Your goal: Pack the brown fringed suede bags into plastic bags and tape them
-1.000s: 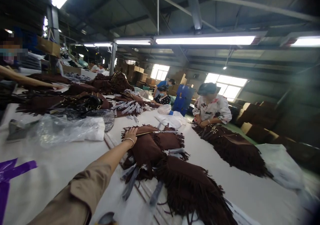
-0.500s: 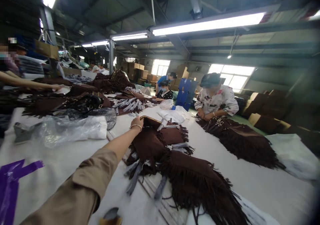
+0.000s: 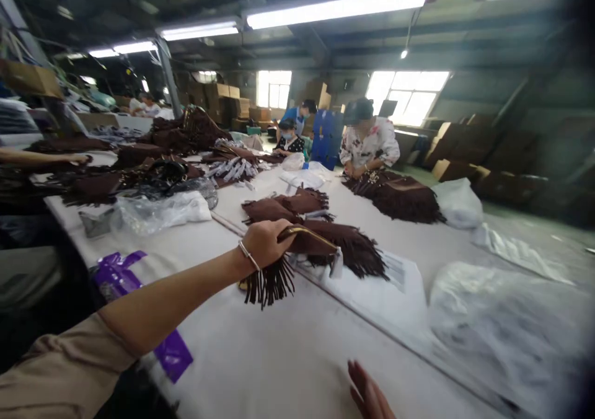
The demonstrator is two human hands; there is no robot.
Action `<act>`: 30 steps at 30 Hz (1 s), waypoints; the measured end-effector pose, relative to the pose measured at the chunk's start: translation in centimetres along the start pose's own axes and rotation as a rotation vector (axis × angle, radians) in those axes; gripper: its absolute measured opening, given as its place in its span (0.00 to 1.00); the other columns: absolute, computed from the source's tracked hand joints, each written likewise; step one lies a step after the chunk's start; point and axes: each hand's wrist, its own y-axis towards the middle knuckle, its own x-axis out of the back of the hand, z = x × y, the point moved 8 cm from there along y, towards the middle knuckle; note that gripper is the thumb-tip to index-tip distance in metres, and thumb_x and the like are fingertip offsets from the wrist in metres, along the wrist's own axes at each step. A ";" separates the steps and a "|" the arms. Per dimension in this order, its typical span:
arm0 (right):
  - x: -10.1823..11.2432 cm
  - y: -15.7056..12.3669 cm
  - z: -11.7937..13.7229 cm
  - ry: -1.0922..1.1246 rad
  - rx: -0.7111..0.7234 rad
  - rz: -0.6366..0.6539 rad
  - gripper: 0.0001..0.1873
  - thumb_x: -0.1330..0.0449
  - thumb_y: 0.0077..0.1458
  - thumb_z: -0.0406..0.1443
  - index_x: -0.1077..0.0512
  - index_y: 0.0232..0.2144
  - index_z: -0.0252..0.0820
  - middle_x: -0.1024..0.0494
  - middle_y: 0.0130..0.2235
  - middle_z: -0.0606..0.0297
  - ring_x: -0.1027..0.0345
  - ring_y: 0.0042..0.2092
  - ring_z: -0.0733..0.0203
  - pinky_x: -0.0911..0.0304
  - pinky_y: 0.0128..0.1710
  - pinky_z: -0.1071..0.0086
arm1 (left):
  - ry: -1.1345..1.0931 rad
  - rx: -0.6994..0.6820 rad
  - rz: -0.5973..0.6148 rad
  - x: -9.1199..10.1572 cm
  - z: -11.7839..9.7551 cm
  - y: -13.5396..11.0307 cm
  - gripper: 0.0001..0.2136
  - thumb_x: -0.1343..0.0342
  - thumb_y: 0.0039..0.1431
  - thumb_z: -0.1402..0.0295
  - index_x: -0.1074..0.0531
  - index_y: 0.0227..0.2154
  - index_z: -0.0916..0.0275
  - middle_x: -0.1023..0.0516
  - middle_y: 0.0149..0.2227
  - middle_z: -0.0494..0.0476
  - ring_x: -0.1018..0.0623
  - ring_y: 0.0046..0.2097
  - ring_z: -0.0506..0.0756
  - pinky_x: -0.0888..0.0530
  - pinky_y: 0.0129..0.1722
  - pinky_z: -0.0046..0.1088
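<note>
My left hand (image 3: 266,243), with a bracelet at the wrist, is closed on the zipped top edge of a dark brown fringed bag (image 3: 309,243). Strands of its fringe hang below my fingers, and a grey-wrapped zipper pull dangles from the far end of the zip. Just behind lie more brown fringed bags (image 3: 302,202) on the white table (image 3: 279,357). At the bottom edge of the view my right hand (image 3: 369,394) is partly visible, fingers stretched out, holding nothing and apart from the bag.
Purple plastic packaging (image 3: 118,273) and clear plastic bags (image 3: 162,211) lie on the left. A big plastic bag (image 3: 502,320) sits at the right. A co-worker (image 3: 369,140) handles a fringed bag (image 3: 400,196) across the table. A forearm (image 3: 41,157) reaches in from the left.
My left hand has lifted the bag off the pile and drawn it nearer. My right hand has come into view at the bottom. The view has turned right and down.
</note>
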 end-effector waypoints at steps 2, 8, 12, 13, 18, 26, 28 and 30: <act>-0.1 -1.6 -1.2 0.190 -0.127 0.004 0.34 0.58 0.53 0.60 0.38 0.54 0.51 0.31 0.54 0.61 0.39 0.56 0.52 0.35 0.50 0.53 | -0.083 -0.147 0.108 -2.2 -6.4 -5.4 0.10 0.50 0.58 0.62 0.29 0.37 0.62 0.24 0.30 0.56 0.25 0.34 0.55 0.31 0.35 0.29; -3.0 -5.5 -2.9 1.080 -0.593 0.062 0.30 0.48 0.53 0.54 0.30 0.47 0.38 0.24 0.45 0.56 0.34 0.51 0.51 0.37 0.52 0.55 | -0.329 -0.566 0.510 -9.2 -21.3 -22.2 0.08 0.45 0.50 0.66 0.32 0.31 0.65 0.26 0.27 0.56 0.27 0.29 0.55 0.30 0.32 0.32; -4.3 -8.1 -3.7 1.015 -0.816 0.109 0.23 0.43 0.52 0.46 0.28 0.43 0.34 0.21 0.38 0.55 0.28 0.44 0.50 0.32 0.45 0.56 | -0.525 -0.586 0.784 -10.9 -23.3 -26.6 0.16 0.41 0.50 0.58 0.31 0.35 0.66 0.24 0.30 0.58 0.24 0.32 0.56 0.28 0.34 0.31; -4.2 -8.4 -4.0 0.977 -0.846 0.094 0.20 0.42 0.51 0.43 0.28 0.42 0.33 0.21 0.37 0.54 0.27 0.42 0.50 0.32 0.44 0.57 | -0.620 -0.533 0.818 -10.8 -22.7 -26.4 0.18 0.41 0.51 0.56 0.30 0.37 0.66 0.23 0.33 0.59 0.24 0.34 0.56 0.28 0.36 0.30; -0.2 -5.6 -1.4 0.644 -0.623 0.005 0.22 0.37 0.46 0.37 0.30 0.45 0.34 0.21 0.35 0.56 0.26 0.37 0.51 0.30 0.39 0.59 | -0.895 0.060 0.664 -9.6 -13.9 -21.7 0.15 0.51 0.61 0.59 0.30 0.46 0.61 0.25 0.46 0.57 0.26 0.47 0.53 0.31 0.48 0.26; 6.4 1.2 17.9 -0.751 0.182 0.013 0.28 0.47 0.54 0.38 0.42 0.58 0.46 0.26 0.48 0.58 0.30 0.46 0.49 0.34 0.45 0.55 | -1.167 0.622 0.710 -13.2 -5.7 -24.1 0.20 0.48 0.55 0.53 0.27 0.40 0.66 0.23 0.39 0.60 0.25 0.43 0.55 0.29 0.42 0.30; 4.3 0.9 19.1 -1.010 0.368 0.027 0.31 0.51 0.55 0.33 0.49 0.61 0.44 0.32 0.55 0.56 0.35 0.53 0.49 0.37 0.50 0.55 | -1.289 0.786 0.760 -14.9 -5.7 -25.9 0.23 0.46 0.52 0.51 0.27 0.40 0.67 0.23 0.41 0.63 0.25 0.44 0.57 0.30 0.43 0.32; 0.9 -0.2 16.9 -1.147 0.524 0.089 0.33 0.55 0.55 0.27 0.55 0.63 0.39 0.41 0.61 0.54 0.45 0.60 0.53 0.44 0.57 0.56 | -1.425 0.953 0.799 -16.4 -6.2 -27.9 0.25 0.43 0.49 0.50 0.28 0.42 0.67 0.24 0.44 0.65 0.25 0.46 0.57 0.30 0.46 0.33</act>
